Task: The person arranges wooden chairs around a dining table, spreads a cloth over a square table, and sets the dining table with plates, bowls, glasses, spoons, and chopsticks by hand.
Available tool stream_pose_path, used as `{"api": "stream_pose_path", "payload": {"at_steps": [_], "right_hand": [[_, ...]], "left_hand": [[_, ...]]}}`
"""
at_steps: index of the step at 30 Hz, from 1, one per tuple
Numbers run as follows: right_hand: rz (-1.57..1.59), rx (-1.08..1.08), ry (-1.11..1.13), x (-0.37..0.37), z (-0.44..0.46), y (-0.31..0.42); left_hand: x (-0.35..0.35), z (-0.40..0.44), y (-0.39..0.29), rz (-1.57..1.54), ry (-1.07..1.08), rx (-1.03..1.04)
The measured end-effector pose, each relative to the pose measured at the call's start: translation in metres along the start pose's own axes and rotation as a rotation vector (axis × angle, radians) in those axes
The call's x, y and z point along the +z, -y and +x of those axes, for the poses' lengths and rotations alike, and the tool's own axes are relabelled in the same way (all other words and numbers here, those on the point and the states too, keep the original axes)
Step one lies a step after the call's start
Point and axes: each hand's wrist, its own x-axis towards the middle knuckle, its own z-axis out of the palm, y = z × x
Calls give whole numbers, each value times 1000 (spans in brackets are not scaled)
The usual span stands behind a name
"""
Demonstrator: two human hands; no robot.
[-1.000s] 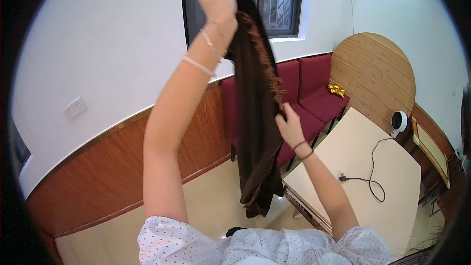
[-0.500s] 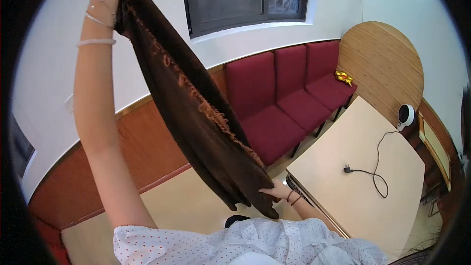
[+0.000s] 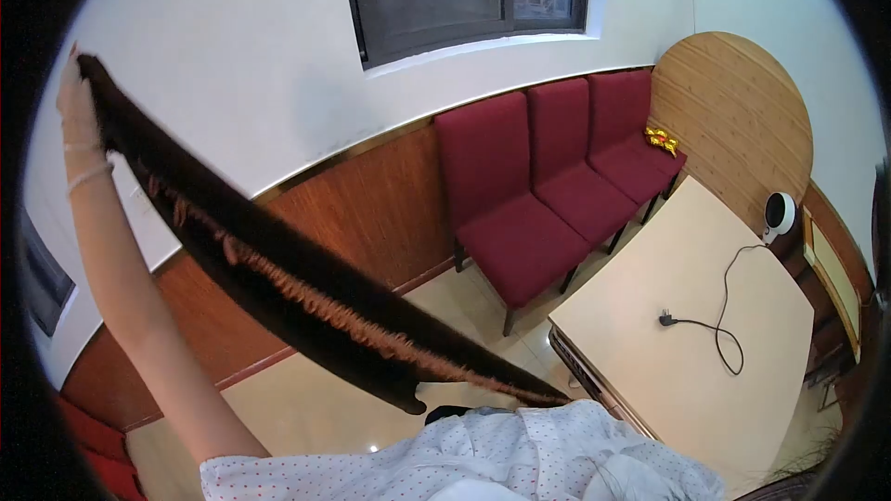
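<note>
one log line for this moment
left hand: raised, gripping dark brown cloth | cloth: slanting down, fringe showing | right hand: out of view | table: black plug on top

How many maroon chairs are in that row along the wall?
3: nearest chair, middle chair, and far chair beside the round wooden board. Others elsewhere may be hidden.
</note>
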Motion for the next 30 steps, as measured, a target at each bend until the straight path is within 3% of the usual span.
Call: {"api": "stream_pose_path", "payload": {"at_steps": [4,8,11,13,14,15,16,18,19,21,25,27,29,30], "right_hand": [[51,37,71,18,-2,-15],[187,-132,144,35,22,10],[441,-283,266,35,59,81],[566,-212,404,-4,52,188],[129,-814,22,-8,69,219],[201,-867,62,-24,70,264],[207,-1000,11,-53,51,316],[344,-1196,-106,-99,14,398],[343,-1293,-139,-118,5,428],[354,-1454,-183,-153,-10,484],[377,-1625,-139,-203,-40,568],[351,-1643,-71,-217,-48,600],[397,-1670,156,-226,-51,618],[401,-1661,153,-229,-51,620]], "left_hand": [[-27,-14,4,10,-50,-201],[-23,-32,-23,-84,-119,-343],[8,-46,-55,-242,-106,-472],[35,-40,-55,-523,-23,-723],[53,-60,-90,-436,-27,-388],[72,-63,-96,-392,-18,-436],[89,-73,-117,-415,1,-325],[115,-93,-160,-403,38,-383],[126,-101,-177,-321,39,-244],[143,-120,-211,-411,188,-335],[177,-172,-256,-653,515,-309],[194,-204,-264,-647,665,-153],[192,-215,-269,-995,935,-389],[191,-213,-263,-1089,1050,-510]]}}
